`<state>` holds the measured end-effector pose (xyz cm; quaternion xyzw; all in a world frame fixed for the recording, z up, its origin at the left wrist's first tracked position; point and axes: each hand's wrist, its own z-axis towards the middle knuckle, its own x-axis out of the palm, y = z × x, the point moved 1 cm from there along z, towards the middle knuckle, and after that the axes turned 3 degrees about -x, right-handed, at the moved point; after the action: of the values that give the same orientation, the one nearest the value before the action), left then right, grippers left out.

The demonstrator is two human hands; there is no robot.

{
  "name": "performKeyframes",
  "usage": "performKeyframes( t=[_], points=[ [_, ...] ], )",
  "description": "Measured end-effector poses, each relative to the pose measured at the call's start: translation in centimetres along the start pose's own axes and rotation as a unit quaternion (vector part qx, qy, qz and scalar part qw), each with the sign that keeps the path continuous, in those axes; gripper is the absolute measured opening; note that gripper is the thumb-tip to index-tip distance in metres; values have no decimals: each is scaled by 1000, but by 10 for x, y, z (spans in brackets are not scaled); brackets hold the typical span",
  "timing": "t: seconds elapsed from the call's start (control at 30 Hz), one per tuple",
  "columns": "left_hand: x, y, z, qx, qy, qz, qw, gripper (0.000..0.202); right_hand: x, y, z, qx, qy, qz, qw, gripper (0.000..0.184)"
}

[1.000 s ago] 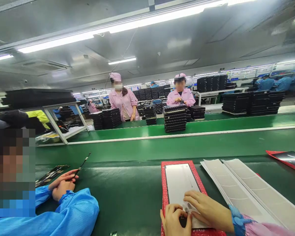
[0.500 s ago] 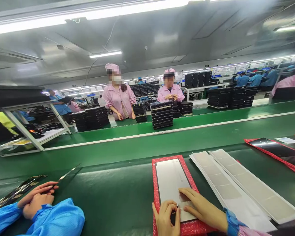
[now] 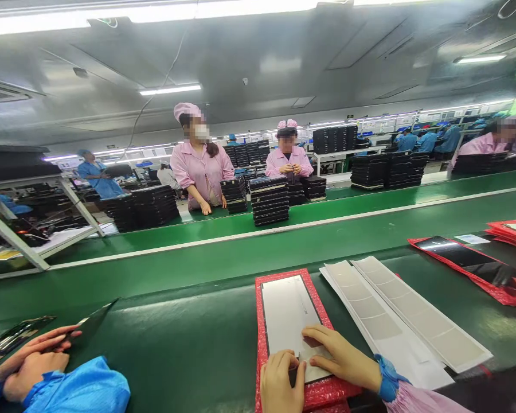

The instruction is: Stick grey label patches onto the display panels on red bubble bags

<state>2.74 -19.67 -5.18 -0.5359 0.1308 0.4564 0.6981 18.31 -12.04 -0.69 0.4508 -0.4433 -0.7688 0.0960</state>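
My left hand (image 3: 280, 383) and my right hand (image 3: 341, 354) are at the lower edge of a pale rectangular display panel (image 3: 289, 315), which lies on a red bubble-wrap pad (image 3: 264, 344). My left fingers curl around a small translucent tab (image 3: 304, 354), though the hand partly hides it. My right fingers rest flat on the panel beside the tab. To the right lie long white sheets with grey rectangular patches (image 3: 402, 315). At lower left, a co-worker's hands (image 3: 30, 361) in blue sleeves hold a thin dark sheet (image 3: 90, 321).
A dark glass panel on a red pad (image 3: 460, 258) lies on the green bench at right, with stacked red pads (image 3: 511, 232) beyond. A green conveyor belt (image 3: 241, 252) runs across. Tall black stacks (image 3: 269, 201) and pink-coated workers stand beyond it.
The whole view has shifted left and the camera has tilted. A third pink-coated person has entered at upper right. My hands stay at the panel's lower edge.
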Motion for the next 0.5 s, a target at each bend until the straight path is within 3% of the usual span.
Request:
performKeyframes(
  t=[0.23, 0.33, 0.4, 0.5],
  points=[
    [6, -5, 9, -83, 19, -45, 995, 24, -1, 4, 0, -8, -9, -10, 1000, 31],
    [3, -10, 13, -134, 9, -74, 988, 14, -1, 7, 1, -15, -11, -16, 1000, 30],
    [0, -13, 15, -164, -1, -114, 980, 18, 0, 8, 2, -21, -14, -16, 1000, 30],
    [-3, -16, 16, -160, -6, -168, 973, 23, -1, 7, 3, -25, -22, -14, 999, 32]
  ],
)
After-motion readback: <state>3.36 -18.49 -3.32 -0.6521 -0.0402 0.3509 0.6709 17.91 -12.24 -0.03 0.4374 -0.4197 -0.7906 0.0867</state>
